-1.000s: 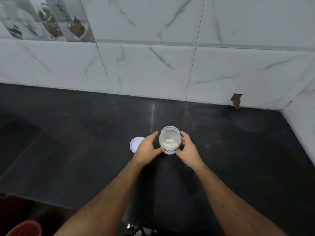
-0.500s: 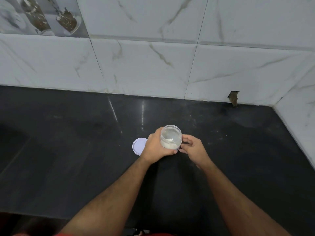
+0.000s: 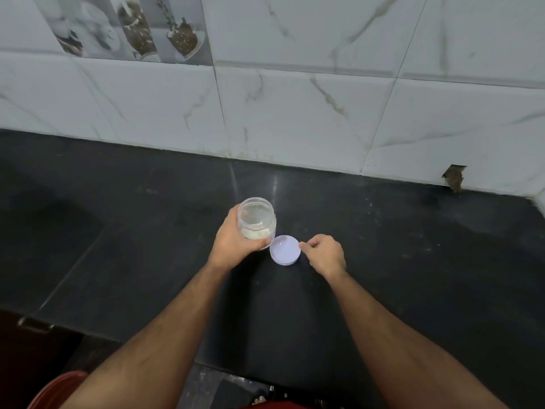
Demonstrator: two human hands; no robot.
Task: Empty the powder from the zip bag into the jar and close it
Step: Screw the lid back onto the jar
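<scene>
A clear plastic jar [image 3: 257, 219] with white powder in its bottom is open at the top and held off the black counter [image 3: 413, 261] in my left hand [image 3: 236, 240], which wraps around its left side. The round white lid [image 3: 284, 250] lies flat on the counter just right of the jar's base. My right hand [image 3: 324, 255] is beside the lid with fingers curled, thumb and forefinger pinching its right rim. No zip bag is in view.
White marble tiles form the back wall [image 3: 295, 113], with a broken hole [image 3: 454, 178] low on the right and a side wall at the far right. The counter's front edge runs along the bottom left. A red bucket [image 3: 56, 391] sits below it.
My left hand took the jar alone, lifted it and carried it left across the lid. My right hand let go of the jar and went to the lid's rim.
</scene>
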